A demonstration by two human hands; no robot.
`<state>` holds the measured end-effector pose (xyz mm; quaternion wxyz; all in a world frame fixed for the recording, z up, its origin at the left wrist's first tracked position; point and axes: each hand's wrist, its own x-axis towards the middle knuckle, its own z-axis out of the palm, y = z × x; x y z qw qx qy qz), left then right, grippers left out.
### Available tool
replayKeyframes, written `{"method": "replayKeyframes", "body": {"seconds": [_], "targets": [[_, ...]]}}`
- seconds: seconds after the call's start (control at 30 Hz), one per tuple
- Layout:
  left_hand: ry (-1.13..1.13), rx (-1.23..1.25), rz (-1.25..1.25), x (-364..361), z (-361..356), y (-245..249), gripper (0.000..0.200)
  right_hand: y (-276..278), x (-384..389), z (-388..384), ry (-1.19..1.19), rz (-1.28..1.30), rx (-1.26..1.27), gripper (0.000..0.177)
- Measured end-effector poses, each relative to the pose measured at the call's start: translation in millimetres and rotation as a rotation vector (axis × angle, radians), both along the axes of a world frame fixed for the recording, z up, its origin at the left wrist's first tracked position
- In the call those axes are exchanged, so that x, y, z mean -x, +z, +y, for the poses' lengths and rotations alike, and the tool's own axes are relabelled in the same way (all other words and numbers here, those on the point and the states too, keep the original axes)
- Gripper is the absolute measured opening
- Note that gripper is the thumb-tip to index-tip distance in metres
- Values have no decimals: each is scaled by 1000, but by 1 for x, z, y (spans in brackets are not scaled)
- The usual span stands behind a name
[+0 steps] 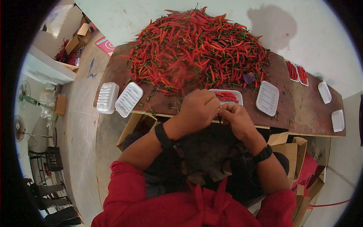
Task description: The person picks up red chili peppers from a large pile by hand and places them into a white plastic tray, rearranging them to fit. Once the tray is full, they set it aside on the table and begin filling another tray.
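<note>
My left hand [198,110] is closed in front of the chili heap, fingers curled and its back toward me. My right hand [239,119] meets it at the fingertips in a pinch; whatever lies between them is too small or hidden to name. Just beyond my hands is a white foam tray [240,97] holding several red chilies [227,96], partly covered by my left hand. Behind it rises a large heap of red chilies [204,45] with green stems.
Stacked white trays [107,98] and a tray [129,99] lie left; another tray [267,98] lies right. Farther right are two filled trays [297,72] and two more trays [337,120] near the table [314,109] end. Cardboard boxes [287,151] stand below the edge.
</note>
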<state>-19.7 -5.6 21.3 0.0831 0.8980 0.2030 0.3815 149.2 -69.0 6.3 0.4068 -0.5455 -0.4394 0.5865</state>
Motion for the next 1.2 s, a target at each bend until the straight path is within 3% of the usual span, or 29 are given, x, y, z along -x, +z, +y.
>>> {"method": "replayKeyframes", "body": {"seconds": [0.67, 0.7, 0.73, 1.2], "targets": [[12, -218, -48, 0, 2, -3, 10, 2, -1, 1, 30, 84, 14, 13], [10, -219, -48, 0, 2, -2, 10, 2, -1, 1, 31, 66, 21, 20], [7, -242, -21, 1, 2, -1, 11, 1, -1, 0, 31, 49, 28, 28], [-8, -382, 107, 4, -3, 9, 14, 3, -3, 0, 41, 76, 48, 26]]}}
